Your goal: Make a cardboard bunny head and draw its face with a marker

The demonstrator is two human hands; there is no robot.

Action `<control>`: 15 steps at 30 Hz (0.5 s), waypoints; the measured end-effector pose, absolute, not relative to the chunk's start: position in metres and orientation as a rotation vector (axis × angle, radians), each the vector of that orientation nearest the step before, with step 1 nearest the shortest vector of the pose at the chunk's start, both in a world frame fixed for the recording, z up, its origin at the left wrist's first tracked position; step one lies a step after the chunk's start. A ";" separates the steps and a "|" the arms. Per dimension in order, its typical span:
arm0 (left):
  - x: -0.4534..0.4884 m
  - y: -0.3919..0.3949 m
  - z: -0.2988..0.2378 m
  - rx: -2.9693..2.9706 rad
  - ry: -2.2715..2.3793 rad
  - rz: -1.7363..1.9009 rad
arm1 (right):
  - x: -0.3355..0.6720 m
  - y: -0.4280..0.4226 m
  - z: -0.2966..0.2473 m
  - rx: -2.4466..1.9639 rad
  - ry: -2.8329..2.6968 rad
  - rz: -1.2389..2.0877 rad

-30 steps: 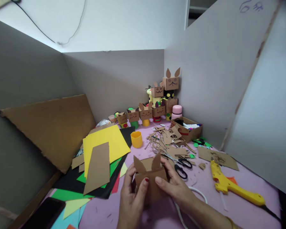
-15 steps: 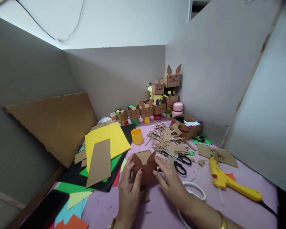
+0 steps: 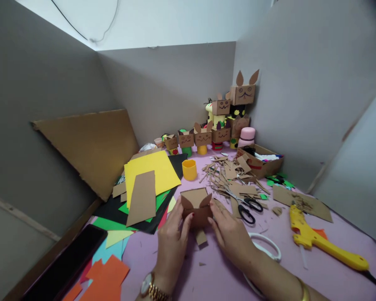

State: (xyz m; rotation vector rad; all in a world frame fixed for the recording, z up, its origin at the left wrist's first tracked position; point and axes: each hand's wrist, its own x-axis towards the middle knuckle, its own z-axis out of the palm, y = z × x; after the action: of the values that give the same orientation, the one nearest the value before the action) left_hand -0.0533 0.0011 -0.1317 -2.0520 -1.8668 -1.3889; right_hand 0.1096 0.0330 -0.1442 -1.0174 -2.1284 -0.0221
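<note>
Grip of left hand [image 3: 172, 238] and right hand [image 3: 231, 234] pinches cardboard box [image 3: 196, 210], 2 ears up. Scissors [image 3: 242, 207] nearby on surface [image 3: 207, 274].

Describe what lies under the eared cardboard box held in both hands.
Only a small brown card strip shows by the near edge of the cardboard box, on the pink table. The box, the left hand and the right hand cover anything else beneath.

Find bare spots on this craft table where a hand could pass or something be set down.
Bare pink table lies in front, between the right forearm and the glue gun; a smaller patch between the left hand, on the cardboard box, and the orange paper. Crowded: coloured sheets at left, cardboard scraps by the scissors, box figures at the back.
</note>
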 end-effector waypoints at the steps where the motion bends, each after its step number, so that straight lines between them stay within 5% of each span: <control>1: -0.054 0.001 -0.131 -2.060 -1.855 -1.355 | 0.109 0.033 -0.144 -1.025 -2.142 -0.049; 15: -0.056 -0.001 -0.126 -2.107 -1.831 -1.179 | 0.107 0.032 -0.146 -1.036 -2.194 -0.210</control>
State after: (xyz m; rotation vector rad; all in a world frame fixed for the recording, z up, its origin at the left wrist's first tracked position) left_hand -0.0562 -0.0012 -0.1263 -2.1074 -1.8313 -1.1786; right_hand 0.1073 0.0324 -0.1456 -1.0362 -2.1939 -0.2102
